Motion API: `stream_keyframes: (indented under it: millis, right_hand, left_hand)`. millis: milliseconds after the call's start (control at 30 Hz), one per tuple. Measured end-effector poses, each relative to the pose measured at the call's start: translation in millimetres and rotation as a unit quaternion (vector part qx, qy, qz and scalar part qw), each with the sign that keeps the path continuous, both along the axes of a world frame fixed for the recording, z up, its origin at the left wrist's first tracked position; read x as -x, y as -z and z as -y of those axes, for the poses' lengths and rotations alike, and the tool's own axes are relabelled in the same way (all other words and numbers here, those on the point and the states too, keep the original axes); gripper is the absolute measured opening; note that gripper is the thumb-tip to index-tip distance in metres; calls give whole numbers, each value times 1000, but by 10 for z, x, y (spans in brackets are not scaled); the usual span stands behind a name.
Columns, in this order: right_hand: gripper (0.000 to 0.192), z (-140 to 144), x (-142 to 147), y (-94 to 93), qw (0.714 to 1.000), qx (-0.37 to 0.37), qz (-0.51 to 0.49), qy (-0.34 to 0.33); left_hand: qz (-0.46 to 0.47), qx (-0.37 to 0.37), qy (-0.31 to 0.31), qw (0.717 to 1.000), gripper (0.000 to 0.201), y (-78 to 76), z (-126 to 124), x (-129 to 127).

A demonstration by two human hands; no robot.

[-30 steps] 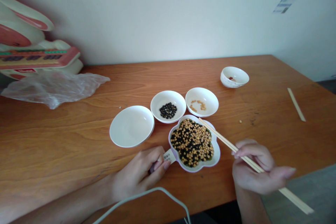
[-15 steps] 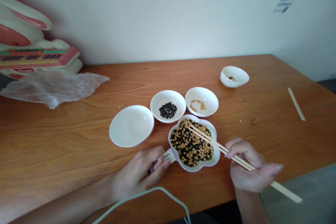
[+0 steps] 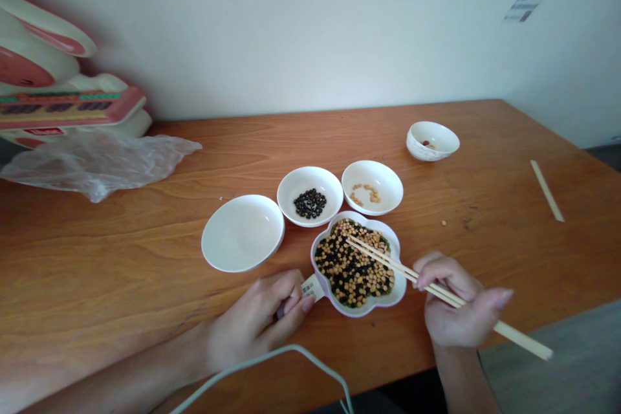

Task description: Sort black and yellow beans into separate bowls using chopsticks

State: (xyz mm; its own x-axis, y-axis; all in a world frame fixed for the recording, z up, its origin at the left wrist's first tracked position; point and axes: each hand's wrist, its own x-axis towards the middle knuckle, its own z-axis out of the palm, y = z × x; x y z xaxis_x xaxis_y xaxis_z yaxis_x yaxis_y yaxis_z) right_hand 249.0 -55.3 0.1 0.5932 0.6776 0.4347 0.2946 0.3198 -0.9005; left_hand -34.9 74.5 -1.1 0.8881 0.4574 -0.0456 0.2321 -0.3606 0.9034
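A flower-shaped white bowl (image 3: pixel 398 284) near the table's front edge holds mixed yellow and black beans. My right hand (image 3: pixel 453 312) grips a pair of wooden chopsticks (image 3: pixel 388 259), whose tips rest among the beans in the middle of that bowl. My left hand (image 3: pixel 264 317) lies on the table at the bowl's left side, fingers pinching its labelled handle (image 3: pixel 310 286). Behind it stand three white dishes: an empty one (image 3: pixel 242 233), one with black beans (image 3: pixel 309 186), one with a few yellow beans (image 3: pixel 372 182).
A small patterned bowl (image 3: pixel 431 140) sits further back right. A single loose chopstick (image 3: pixel 546 190) lies near the right edge. A crumpled clear plastic bag (image 3: pixel 101 162) and a pink-and-white toy (image 3: pixel 58 97) sit at the back left. A pale cable (image 3: pixel 291 362) curves below my left hand.
My right hand has moved left and the chopstick tips have gone from the bowl's far right rim into the middle of the beans. My left hand has stayed put.
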Motion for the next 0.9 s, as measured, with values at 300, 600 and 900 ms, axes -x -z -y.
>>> stream_keyframes:
  millis: [300, 600, 900]
  right_hand:
    - [83, -9, -123, 36, 992, -96, 33, 70]
    - [77, -115, -208, 14, 970, -160, 7, 182]
    - [75, -95, -156, 38, 980, -93, -24, 175]
  left_hand:
    - [5, -4, 1, 1000, 28, 18, 1, 1]
    - [6, -6, -4, 1000, 28, 11, -1, -9]
    - [2, -11, 0, 1000, 27, -11, -3, -9]
